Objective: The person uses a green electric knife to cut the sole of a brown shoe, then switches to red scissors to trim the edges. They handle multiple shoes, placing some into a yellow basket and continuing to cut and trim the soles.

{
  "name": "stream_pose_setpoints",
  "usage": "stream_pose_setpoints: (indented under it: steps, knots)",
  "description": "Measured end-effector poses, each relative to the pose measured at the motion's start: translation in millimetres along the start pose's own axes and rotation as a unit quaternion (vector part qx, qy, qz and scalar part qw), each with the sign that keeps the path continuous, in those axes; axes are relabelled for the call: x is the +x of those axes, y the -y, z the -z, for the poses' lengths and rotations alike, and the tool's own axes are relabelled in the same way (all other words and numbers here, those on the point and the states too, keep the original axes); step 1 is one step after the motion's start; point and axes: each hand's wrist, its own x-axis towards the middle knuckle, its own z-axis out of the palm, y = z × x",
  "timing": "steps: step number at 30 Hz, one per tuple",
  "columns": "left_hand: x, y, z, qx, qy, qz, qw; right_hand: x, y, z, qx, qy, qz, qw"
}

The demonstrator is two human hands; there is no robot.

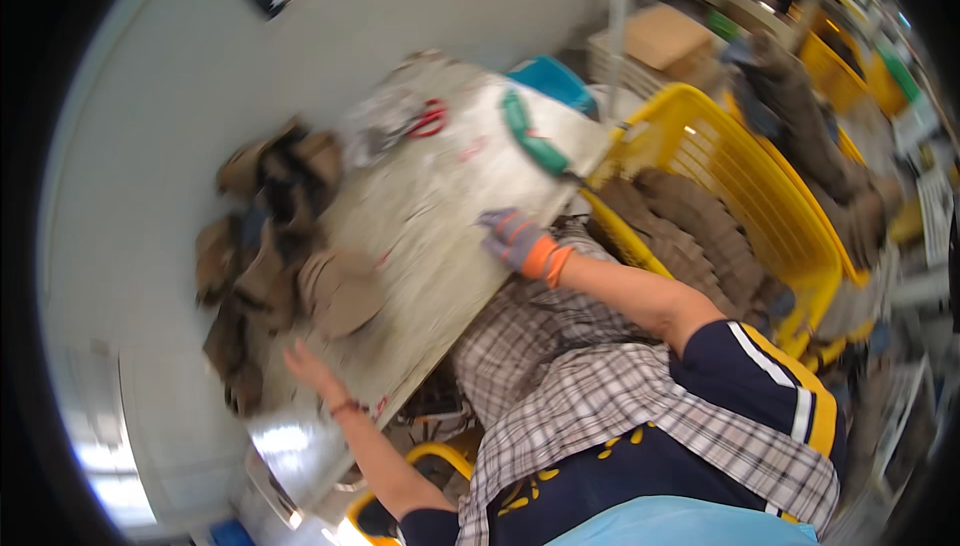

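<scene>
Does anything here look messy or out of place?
Yes. The brown shoe pieces lie in a loose heap along the far edge of the worktable, not stacked. The right hand wears a glove while the left hand is bare. Motion blur hides finer detail.

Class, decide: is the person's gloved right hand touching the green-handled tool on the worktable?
Apart. The head view shows the right hand resting near the worktable edge, with bare tabletop between it and the green-handled tool.
</scene>
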Motion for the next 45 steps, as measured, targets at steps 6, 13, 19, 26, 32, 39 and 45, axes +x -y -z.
stream_pose_setpoints:
  steps: [6, 13, 19, 26, 32, 39, 45]
  knots:
    - [-137.4, -61.6, 3.6, 0.036, 0.007, -0.107, 0.994, -104.3, 5.0, 120.7, 0.018, -0.028, 0.018, 0.999]
    - [-247.3, -141.6, -86.8, 0.017, 0.257, -0.355, 0.899, -388.4, -238.0, 194.9, 0.07, -0.211, -0.703, 0.675]
    - [-293.1, -190.0, -144.5, 0.004, 0.437, -0.457, 0.774, -483.6, -250.4, 233.6, 0.02, -0.183, -0.895, 0.406]
    - [-315.1, -271.4, -217.5, -0.055, 0.513, -0.458, 0.724, -491.8, -262.2, 226.8, 0.076, -0.13, -0.924, 0.35]
    - [-337.4, -360.8, -313.3, -0.131, 0.603, -0.331, 0.714, -485.7, -280.4, 216.1, 0.156, -0.063, -0.934, 0.314]
    - [-371.1, -360.9, -462.4, 0.125, 0.731, -0.353, 0.571, -470.9, -295.4, 199.2, 0.183, -0.012, -0.951, 0.251]
    - [-405.2, -295.1, -538.3, 0.281, 0.755, -0.348, 0.479, -472.0, -262.2, 197.6, 0.185, -0.11, -0.938, 0.27]
